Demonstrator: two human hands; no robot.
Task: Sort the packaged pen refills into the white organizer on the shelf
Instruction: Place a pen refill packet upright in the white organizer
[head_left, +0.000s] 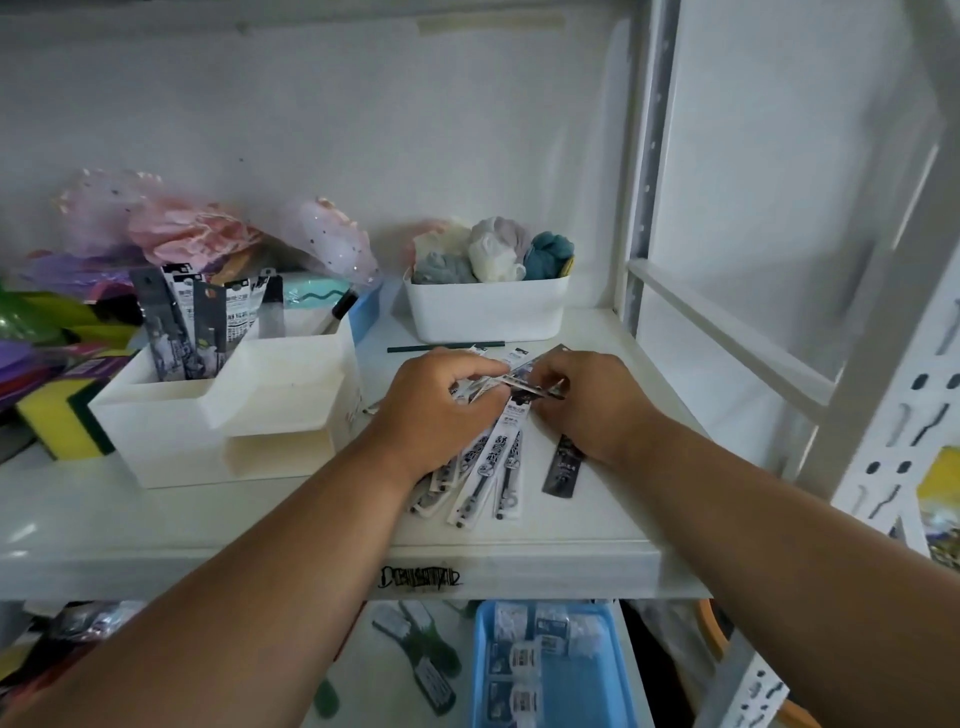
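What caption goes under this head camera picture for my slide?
Both hands, left and right, pick refill packs off the shelf beside the white organizer.

The organizer (228, 415) is sitting on the shelf (311, 525) to my left, with refill packs (192, 322) standing in its rear compartment. Loose refills (488, 467) are lying right of it, under my hands. A bin (485, 312) is sitting behind them.

Hands hide upper refill packs (488, 457); print unreadable.
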